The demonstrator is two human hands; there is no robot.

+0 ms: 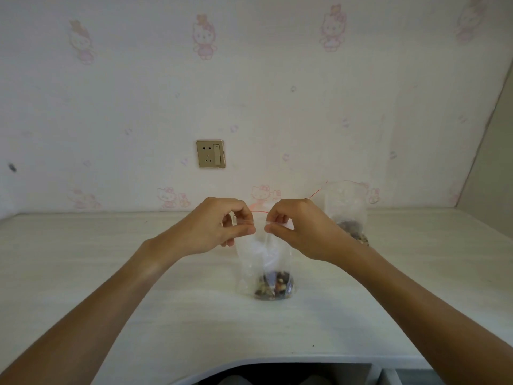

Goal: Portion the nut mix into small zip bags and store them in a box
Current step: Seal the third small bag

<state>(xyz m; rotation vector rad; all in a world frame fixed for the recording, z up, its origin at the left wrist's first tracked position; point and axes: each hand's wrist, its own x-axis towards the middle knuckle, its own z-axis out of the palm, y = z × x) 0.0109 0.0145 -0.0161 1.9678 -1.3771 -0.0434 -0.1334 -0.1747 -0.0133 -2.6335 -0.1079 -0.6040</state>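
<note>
A small clear zip bag (263, 262) with a red zip line stands upright on the table's middle, with a little nut mix (273, 286) at its bottom. My left hand (222, 226) pinches the bag's top edge on the left side. My right hand (297, 227) pinches the top edge on the right side. The two hands' fingertips are a short gap apart at the zip line. Behind my right hand stands a larger clear zip bag (345, 207), open at the top, with nut mix (352, 230) in its lower part. No box is in view.
The pale wood-grain table (138, 273) runs back to a wall with pink cartoon wallpaper. A gold wall socket (210, 154) sits above the table. A side wall closes the far right. The table's front edge curves around a dark opening at the bottom.
</note>
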